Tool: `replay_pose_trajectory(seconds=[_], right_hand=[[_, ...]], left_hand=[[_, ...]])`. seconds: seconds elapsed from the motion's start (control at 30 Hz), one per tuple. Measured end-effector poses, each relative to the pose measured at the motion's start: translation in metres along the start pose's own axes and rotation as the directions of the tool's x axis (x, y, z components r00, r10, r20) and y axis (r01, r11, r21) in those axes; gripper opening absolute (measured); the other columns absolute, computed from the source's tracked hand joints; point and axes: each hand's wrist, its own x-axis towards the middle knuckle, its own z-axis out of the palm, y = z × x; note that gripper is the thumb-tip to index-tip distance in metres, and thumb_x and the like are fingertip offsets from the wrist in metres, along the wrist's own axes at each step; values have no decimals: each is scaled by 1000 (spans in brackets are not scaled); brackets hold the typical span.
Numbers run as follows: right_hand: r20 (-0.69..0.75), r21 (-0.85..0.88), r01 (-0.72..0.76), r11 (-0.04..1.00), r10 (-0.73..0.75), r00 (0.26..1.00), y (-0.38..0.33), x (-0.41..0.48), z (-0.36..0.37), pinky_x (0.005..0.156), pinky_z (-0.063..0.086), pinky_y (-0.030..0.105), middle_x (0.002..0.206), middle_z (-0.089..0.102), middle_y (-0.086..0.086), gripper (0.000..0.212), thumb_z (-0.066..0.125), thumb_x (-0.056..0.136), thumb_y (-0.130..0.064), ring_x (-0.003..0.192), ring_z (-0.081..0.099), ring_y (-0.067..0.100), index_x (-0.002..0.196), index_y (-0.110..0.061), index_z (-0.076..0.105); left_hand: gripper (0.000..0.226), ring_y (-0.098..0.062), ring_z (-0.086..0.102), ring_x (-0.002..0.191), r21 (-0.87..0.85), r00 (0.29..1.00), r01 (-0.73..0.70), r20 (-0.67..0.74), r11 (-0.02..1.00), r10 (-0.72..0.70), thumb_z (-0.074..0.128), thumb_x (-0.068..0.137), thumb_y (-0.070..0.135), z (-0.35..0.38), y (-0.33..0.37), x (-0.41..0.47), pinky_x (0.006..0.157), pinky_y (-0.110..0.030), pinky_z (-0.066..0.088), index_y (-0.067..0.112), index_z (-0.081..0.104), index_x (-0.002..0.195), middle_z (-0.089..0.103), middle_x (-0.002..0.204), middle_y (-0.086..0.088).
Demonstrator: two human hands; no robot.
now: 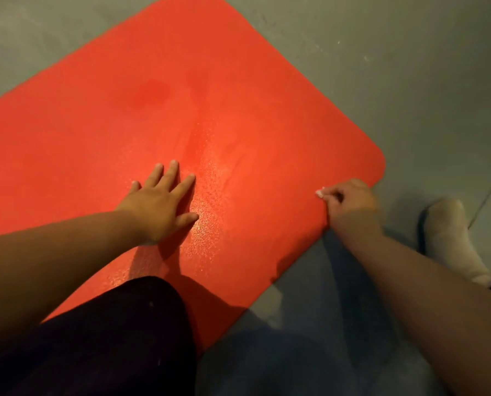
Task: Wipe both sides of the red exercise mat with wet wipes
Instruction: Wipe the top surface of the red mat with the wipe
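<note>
Fingers (171, 174) of the left hand (158, 207) are straight and spread, palm down, flat on the red mat (181, 95). They hold nothing and just press on the mat's surface, in its near half, a bit left of the middle. The thumb sticks out toward the mat's right side.

Right hand (351, 202): fingers (328, 195) are curled in tight, knuckles up, right at the mat's near-right edge, close to its rounded right corner. A small white bit shows at the fingertips; cannot tell if it is a wipe or nails. Cannot tell either whether the curled fingers have hold of the mat's edge or only rest on it. The forearm comes in from off the mat, over the floor (409, 67).

The mat lies flat and unrolled on the grey floor, set diagonally in view, one end with rounded corners visible, the other running out of frame at left.

Wet sheen (210, 195) on the mat between the two hands, glinting, running up toward the mat's middle. Darker round patch (151, 92) on the mat farther up, beyond the left hand.

Knee (124, 324) in black fabric is on the mat's near edge, below the left forearm. Foot in a white sock (449, 235) is off the mat, on the floor just right of the right hand. Shadows of arms fall on the mat's near part and the floor beside it.
</note>
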Motion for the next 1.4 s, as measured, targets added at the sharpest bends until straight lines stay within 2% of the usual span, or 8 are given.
replay_pose_trajectory(seconds=[0.33, 0.57, 0.67, 0.77, 0.97, 1.1, 1.27, 1.4], right_hand=[[368, 93, 352, 931, -361, 857, -28, -92, 21, 67, 48, 36, 75, 60, 5, 16, 52, 78, -16, 72, 59, 27, 74, -14, 67], [-47, -43, -310, 950, 308, 950, 6, 1, -5, 81, 38, 34, 98, 66, 21, 12, 63, 87, -10, 94, 60, 35, 91, -3, 72], [217, 18, 68, 998, -71, 974, -53, -60, 27, 78, 41, 33, 85, 67, 12, 11, 61, 84, -8, 82, 62, 31, 81, -9, 72], [405, 149, 452, 879, -471, 783, -71, -85, 42, 75, 48, 25, 81, 67, 2, 16, 60, 76, -11, 78, 65, 23, 82, -20, 72], [-29, -112, -78, 991, 76, 997, -17, 58, 4, 74, 34, 32, 85, 66, 21, 8, 66, 79, -6, 83, 62, 37, 83, -2, 72], [131, -67, 31, 997, -22, 991, -66, 6, 36, 71, 34, 34, 78, 64, 14, 11, 64, 85, -13, 77, 59, 32, 77, -8, 69], [512, 200, 523, 829, -543, 665, -105, -39, 59, 64, 51, 24, 77, 61, 1, 11, 65, 73, -16, 74, 62, 22, 80, -21, 72], [216, -39, 170, 985, -158, 964, -74, 56, 36, 74, 43, 33, 85, 69, 12, 11, 64, 83, -16, 83, 63, 31, 86, -12, 75]], left_hand=[[84, -33, -14, 146, 29, 1000, 10, 12, 1000, -11, 29, 89, 68, 2, 2, 1, 113, -60, 19, 31, -15, 150, -24, 157, -6], [75, -25, -8, 148, -20, 999, -35, -7, 999, 35, 32, 91, 64, -4, -11, 1, 113, -52, 27, 37, -4, 152, -16, 160, 0], [73, -24, -3, 148, -37, 997, 0, -75, 999, -2, 31, 91, 64, -2, -7, 0, 112, -50, 30, 38, 0, 151, -10, 161, 1], [79, -20, 7, 147, -64, 991, 8, -132, 998, -16, 35, 87, 69, -4, -7, -1, 106, -46, 39, 36, 4, 152, 1, 161, 6], [96, -30, 36, 132, -126, 978, 4, -208, 992, -31, 56, 69, 76, -9, -29, 9, 102, -47, 41, 22, 36, 146, 28, 154, -4], [93, -29, 41, 123, -271, 970, -10, -236, 962, -57, 68, 58, 74, -19, -36, 20, 100, -44, 41, 23, 51, 134, 42, 138, -3], [119, -34, 11, 145, -378, 952, 69, -251, 923, -174, 66, 44, 83, -13, -40, 29, 117, -49, 11, 28, 37, 145, 14, 158, -13], [120, -26, 0, 148, -382, 964, 80, -205, 921, -169, 66, 50, 80, -6, -48, 27, 119, -46, 3, 30, 24, 151, 0, 161, -7]])
